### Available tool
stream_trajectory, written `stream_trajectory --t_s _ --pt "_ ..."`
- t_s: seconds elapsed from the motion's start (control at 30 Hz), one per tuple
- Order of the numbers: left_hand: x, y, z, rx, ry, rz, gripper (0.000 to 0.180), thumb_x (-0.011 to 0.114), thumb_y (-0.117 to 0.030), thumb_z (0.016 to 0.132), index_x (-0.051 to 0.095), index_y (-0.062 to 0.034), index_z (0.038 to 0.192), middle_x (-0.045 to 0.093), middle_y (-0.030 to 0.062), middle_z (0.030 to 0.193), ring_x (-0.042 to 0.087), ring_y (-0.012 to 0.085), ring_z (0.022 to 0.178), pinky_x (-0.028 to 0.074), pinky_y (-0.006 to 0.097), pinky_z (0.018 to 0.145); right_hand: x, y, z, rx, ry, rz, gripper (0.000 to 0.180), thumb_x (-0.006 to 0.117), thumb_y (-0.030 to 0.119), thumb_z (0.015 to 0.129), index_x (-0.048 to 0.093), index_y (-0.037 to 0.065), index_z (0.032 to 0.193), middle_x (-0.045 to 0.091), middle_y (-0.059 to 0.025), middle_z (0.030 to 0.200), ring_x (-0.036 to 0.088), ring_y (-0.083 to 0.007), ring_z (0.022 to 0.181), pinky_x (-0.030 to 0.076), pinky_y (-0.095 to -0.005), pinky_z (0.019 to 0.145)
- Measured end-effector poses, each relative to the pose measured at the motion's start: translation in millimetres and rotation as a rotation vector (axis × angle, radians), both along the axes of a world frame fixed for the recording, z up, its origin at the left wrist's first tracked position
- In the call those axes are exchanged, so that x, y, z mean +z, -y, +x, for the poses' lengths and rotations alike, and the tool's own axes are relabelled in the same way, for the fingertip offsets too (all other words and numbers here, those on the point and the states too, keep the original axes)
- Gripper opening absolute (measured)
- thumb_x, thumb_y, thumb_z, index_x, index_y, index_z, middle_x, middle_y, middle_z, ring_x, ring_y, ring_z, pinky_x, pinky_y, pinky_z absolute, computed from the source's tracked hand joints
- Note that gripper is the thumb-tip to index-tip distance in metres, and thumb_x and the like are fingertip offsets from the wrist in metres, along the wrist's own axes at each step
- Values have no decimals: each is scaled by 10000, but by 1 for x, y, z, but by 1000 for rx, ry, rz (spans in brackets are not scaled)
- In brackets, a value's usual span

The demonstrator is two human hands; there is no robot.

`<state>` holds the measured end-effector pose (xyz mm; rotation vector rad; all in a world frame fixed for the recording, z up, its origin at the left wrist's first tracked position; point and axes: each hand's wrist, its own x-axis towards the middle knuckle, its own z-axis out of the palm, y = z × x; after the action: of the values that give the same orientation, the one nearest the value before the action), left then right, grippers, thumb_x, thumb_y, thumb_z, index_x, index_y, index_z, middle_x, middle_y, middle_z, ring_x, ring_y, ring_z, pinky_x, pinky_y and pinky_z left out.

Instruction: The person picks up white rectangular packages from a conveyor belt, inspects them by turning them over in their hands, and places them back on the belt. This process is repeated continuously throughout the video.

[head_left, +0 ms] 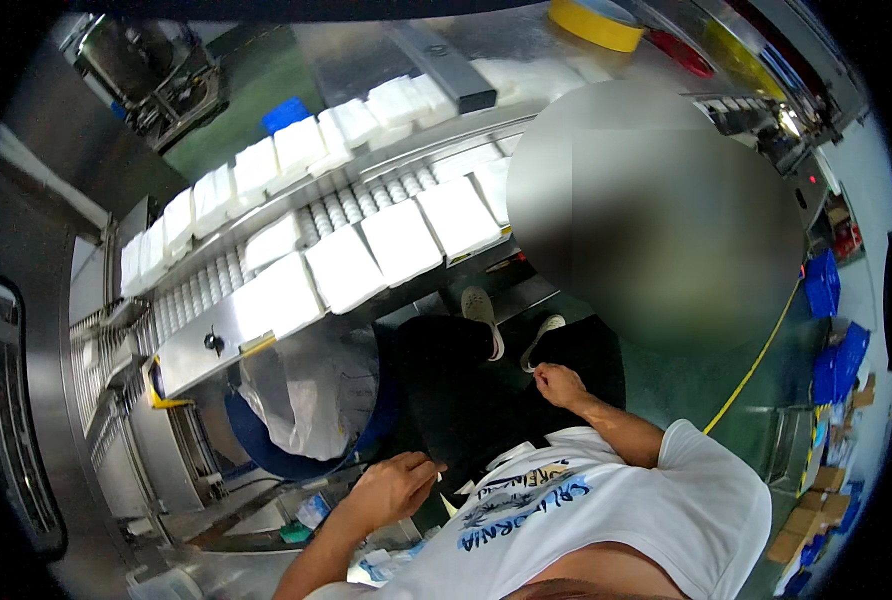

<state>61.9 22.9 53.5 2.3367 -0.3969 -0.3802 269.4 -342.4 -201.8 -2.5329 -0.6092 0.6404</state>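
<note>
My left hand (396,488) is closed above my lap, its fingers curled together. A tiny pale bit shows by its fingertips, too small to name. My right hand (563,386) is closed in a loose fist above my right thigh; its palm side is hidden. Neither hand touches the conveyor. In front of me, flat white stacks (344,268), like folded sheets, lie in a row along the near edge of the roller conveyor (341,205). More white stacks (256,165) line its far side. One white stack (272,242) lies on the rollers between the rows.
A blue bin (249,440) with a clear plastic liner (296,385) stands below the conveyor's left end. Beyond the conveyor lie a yellow tape roll (596,24) and a blue object (285,115). Blue crates (841,362) and cardboard boxes (811,515) stand at right. A blurred patch covers the upper right.
</note>
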Motion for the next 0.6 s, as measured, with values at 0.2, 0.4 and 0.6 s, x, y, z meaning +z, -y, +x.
stream_trajectory --t_s 0.2,0.4,0.6 --pt "-2 -3 2 -29 9 -14 259 711 -87 936 721 -26 1187 739 165 1090 738 328 946 624 411 780 -3 4 0 2 36 43 188 638 198 983 694 29 1041 744 -189 973 735 -389 895 579 -486 777" --pt "-11 -4 -2 17 -19 -12 274 704 -92 937 716 -39 1205 739 156 1106 736 333 978 623 419 808 163 -69 56 167 -52 435 193 655 183 1029 711 15 1103 742 -96 982 709 -194 898 567 -359 817" --pt "-1 -1 4 -33 -54 21 294 684 -73 931 713 -48 1222 739 146 1107 735 332 973 621 421 809 342 -152 274 250 719 286 322 625 330 1044 723 59 1186 749 -141 975 687 -263 837 536 -395 748"
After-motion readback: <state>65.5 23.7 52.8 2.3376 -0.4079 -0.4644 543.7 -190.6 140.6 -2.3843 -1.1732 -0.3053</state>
